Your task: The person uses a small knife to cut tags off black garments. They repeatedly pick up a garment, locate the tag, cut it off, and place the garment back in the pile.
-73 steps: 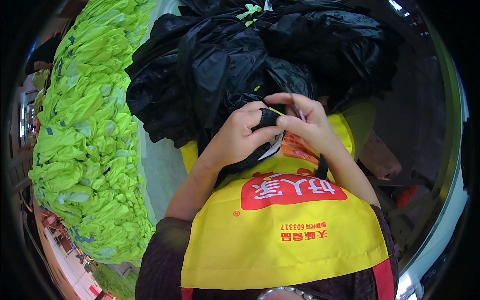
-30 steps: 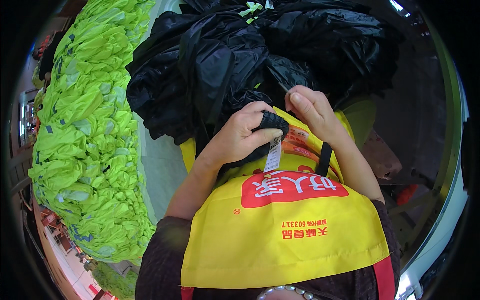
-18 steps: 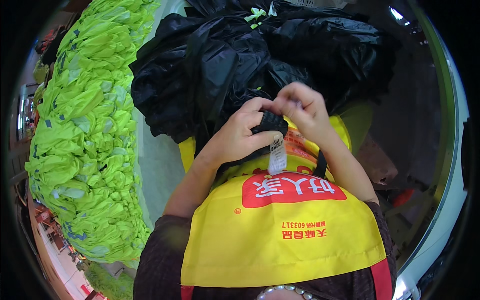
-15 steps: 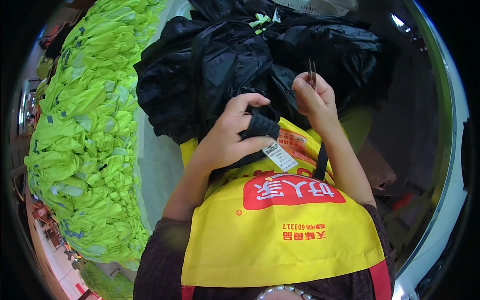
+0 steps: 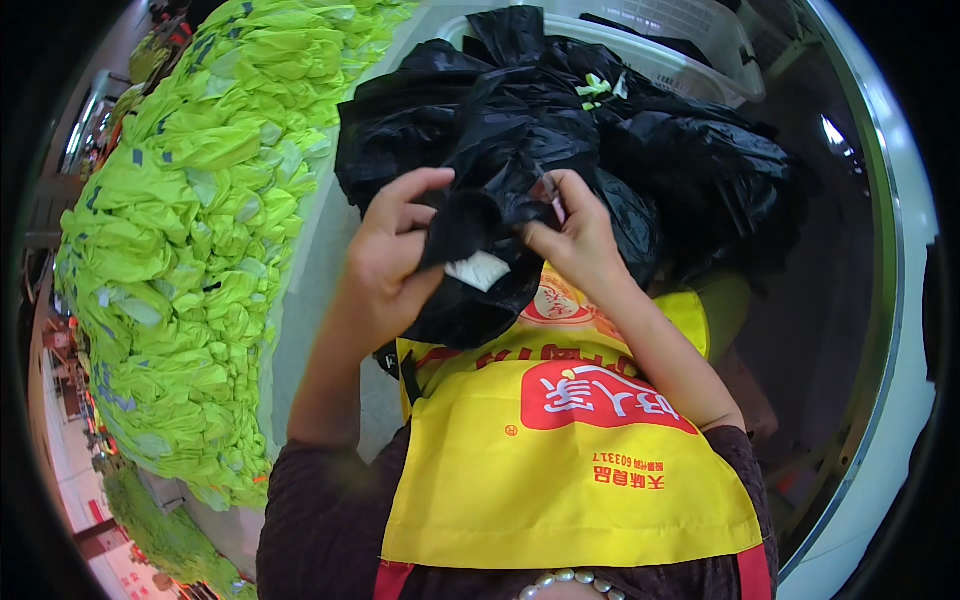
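Note:
A black garment (image 5: 462, 228) is bunched up between my two hands, with a white label (image 5: 480, 270) showing on its near side. My left hand (image 5: 382, 258) grips its left edge between thumb and fingers. Opposite, my right hand (image 5: 582, 238) pinches the garment's right edge. It also keeps hold of a small pair of metal thread snips (image 5: 556, 200), partly covered by the fingers. The garment's lower part hangs over my yellow apron (image 5: 560, 500).
Just beyond my hands lies a heap of glossy black garments (image 5: 690, 150). White plastic crates (image 5: 745, 60) stand behind it. A tall pile of bright yellow-green garments (image 5: 190, 290) fills the left side. A pale curved edge (image 5: 900, 200) runs along the right.
My right hand has come left and down with the snips and now pinches the garment too. My left hand has shifted left, and the label has turned with the fabric.

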Available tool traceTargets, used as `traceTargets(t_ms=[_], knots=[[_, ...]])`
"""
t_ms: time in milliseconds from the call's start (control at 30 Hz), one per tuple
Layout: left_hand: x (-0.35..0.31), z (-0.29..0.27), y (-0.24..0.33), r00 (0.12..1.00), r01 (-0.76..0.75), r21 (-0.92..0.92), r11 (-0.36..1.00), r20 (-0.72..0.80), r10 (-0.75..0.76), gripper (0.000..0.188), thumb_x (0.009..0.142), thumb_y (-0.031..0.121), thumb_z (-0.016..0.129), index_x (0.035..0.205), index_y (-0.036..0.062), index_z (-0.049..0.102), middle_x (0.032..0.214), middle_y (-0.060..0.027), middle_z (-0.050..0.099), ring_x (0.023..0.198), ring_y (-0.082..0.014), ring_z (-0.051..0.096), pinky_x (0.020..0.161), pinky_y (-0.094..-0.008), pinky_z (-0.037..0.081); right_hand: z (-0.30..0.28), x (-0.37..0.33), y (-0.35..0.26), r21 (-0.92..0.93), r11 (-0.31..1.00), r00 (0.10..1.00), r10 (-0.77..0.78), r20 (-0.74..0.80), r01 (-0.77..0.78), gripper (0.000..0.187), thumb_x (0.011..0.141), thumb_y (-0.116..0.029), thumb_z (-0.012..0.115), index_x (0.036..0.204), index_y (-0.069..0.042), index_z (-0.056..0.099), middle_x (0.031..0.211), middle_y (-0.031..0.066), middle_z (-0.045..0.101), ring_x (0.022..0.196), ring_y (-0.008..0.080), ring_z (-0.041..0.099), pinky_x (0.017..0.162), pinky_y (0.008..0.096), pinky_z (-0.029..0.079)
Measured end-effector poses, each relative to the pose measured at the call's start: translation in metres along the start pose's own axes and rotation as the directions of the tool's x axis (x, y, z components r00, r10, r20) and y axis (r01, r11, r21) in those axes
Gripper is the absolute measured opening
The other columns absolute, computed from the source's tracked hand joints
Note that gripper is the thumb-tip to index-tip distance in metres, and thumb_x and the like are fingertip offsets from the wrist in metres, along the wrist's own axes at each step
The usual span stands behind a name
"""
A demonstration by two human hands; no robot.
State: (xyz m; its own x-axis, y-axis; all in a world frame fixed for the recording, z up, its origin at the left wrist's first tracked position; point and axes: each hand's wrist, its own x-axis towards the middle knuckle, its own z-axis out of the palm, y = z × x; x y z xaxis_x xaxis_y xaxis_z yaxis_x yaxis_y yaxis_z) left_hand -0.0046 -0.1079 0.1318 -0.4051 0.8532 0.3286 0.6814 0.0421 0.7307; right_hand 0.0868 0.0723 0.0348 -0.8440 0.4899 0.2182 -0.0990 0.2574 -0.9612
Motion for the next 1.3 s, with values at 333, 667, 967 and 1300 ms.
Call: traceTargets(t_ms=[333,667,967,1300], knots=[[0.070,-0.065,-0.075,0.955,0.262,0.142,0.955,-0.178,-0.236,0.029,0.078,-0.004,0.045,0.101,0.0005,0.062,0.103,-0.0097,0.063,0.099,-0.0194,0.057,0.090,-0.0265,0.040,-0.022,0.054,-0.076,-0.271,0.861,0.892,-0.451,-0.013,0.431,0.018,0.072,0.000,0.060,0.090,-0.002,0.057,0.081,0.0133,0.056,0.070,0.0289,0.058,0.062,0.0324,0.047],[0.111,-0.072,-0.093,0.990,0.114,0.164,0.980,0.059,-0.125,0.034,0.071,-0.005,0.052,0.101,0.0039,0.064,0.100,-0.0086,0.062,0.096,-0.0195,0.057,0.084,-0.0269,0.044,-0.034,-0.031,-0.027,-0.640,0.299,0.637,0.123,0.761,0.707,0.013,0.081,-0.020,0.054,0.088,-0.010,0.060,0.088,0.0068,0.060,0.066,0.0182,0.063,0.053,0.0278,0.049],[0.063,-0.108,-0.171,0.973,0.213,0.547,0.809,-0.196,-0.124,0.051,0.060,-0.015,0.049,0.103,0.0079,0.064,0.105,-0.0117,0.060,0.101,-0.0252,0.056,0.087,-0.0303,0.043,-0.121,-0.033,-0.041,-0.520,0.640,0.805,-0.293,0.515,0.566,0.015,0.062,-0.003,0.065,0.072,-0.005,0.055,0.104,0.0039,0.057,0.071,0.0184,0.055,0.056,0.0280,0.047],[0.091,-0.112,-0.135,0.674,0.578,0.189,0.794,0.439,-0.595,0.038,0.069,-0.005,0.054,0.105,0.0050,0.063,0.092,-0.0055,0.063,0.079,-0.0137,0.060,0.066,-0.0262,0.050,-0.109,-0.005,0.029,0.772,0.589,0.872,0.480,-0.096,-0.239,0.004,0.082,-0.010,0.056,0.081,-0.009,0.052,0.071,0.0002,0.057,0.042,0.0062,0.048,0.033,0.0140,0.032]])
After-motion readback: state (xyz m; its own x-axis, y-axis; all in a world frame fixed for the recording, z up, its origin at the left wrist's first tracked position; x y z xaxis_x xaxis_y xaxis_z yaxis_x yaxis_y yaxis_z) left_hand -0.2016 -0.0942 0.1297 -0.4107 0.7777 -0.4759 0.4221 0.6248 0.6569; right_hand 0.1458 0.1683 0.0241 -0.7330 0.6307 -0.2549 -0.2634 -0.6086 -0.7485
